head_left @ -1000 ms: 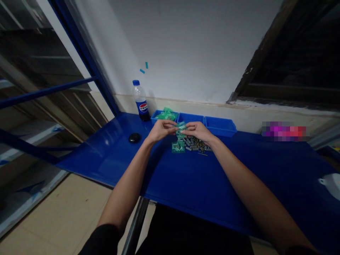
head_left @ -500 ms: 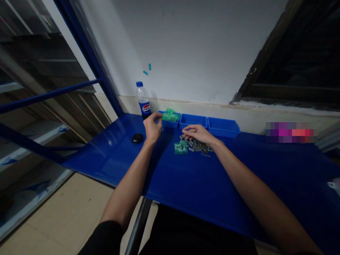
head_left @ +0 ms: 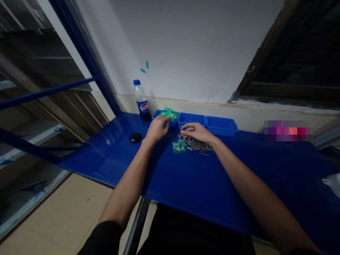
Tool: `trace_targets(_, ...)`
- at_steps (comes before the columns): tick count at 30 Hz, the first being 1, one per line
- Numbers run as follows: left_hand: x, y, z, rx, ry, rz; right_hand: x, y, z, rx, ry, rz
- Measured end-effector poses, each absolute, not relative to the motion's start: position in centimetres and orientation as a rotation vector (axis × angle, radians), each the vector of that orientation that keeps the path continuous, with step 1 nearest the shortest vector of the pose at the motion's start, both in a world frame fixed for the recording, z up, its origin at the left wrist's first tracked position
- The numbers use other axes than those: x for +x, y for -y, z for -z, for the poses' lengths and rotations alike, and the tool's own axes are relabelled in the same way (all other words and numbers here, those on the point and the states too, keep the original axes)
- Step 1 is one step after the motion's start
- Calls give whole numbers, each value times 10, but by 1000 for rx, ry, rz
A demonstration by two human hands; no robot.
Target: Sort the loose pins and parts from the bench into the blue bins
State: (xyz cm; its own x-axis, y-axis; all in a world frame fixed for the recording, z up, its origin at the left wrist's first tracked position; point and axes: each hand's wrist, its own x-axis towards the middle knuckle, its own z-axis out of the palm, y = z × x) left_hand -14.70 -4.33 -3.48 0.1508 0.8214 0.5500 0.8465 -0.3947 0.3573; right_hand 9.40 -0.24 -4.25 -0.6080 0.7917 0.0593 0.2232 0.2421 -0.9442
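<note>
My left hand (head_left: 158, 129) hovers at the front edge of the left blue bin (head_left: 173, 124), fingers bent forward and thumb apart from them. Behind its fingertips, green plastic packets (head_left: 168, 112) fill that bin. My right hand (head_left: 198, 132) is over a pile of small grey plugs (head_left: 189, 143) and brass-coloured screws (head_left: 203, 148). Its thumb and forefinger come together in a pinch; whatever they hold is too small to make out. A green packet (head_left: 179, 147) with small pieces inside lies flat on the blue table (head_left: 170, 177), left of the pile.
Two more blue bins, a middle one (head_left: 191, 119) and a right one (head_left: 222, 126), stand along the wall. A cola bottle (head_left: 142, 103) is upright at the back left, with a black rounded object (head_left: 135, 137) in front. A white object (head_left: 332, 186) sits at the right edge.
My left hand has shifted right and slightly down, and its fingers now reach across the front of the left bin. My right hand stays nearly still over the pile. The view has shifted slightly.
</note>
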Motion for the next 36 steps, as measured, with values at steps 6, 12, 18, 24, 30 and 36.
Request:
trace_targets(6,-131,52,32,-3096,1577,755,97,-2,41,-932,1953,-1311)
trace_targets(12,-128,52,38,-3202,1631,668,98,-4,43,-911,1940,-1310)
trace_targets(18,-129,56,29,-3118,1692,1105,99,1,39,-906,1990,-1341)
trace_targets(24,-125,55,29,-2838,1774,1748,101,6,33,-826,2010,-1460)
trace_targets(30,-126,56,24,-2871,1936,1901,103,2,36,-860,1917,-1431)
trace_targets(36,-137,52,26,-2688,1949,1835,103,-2,42,-898,1889,-1387)
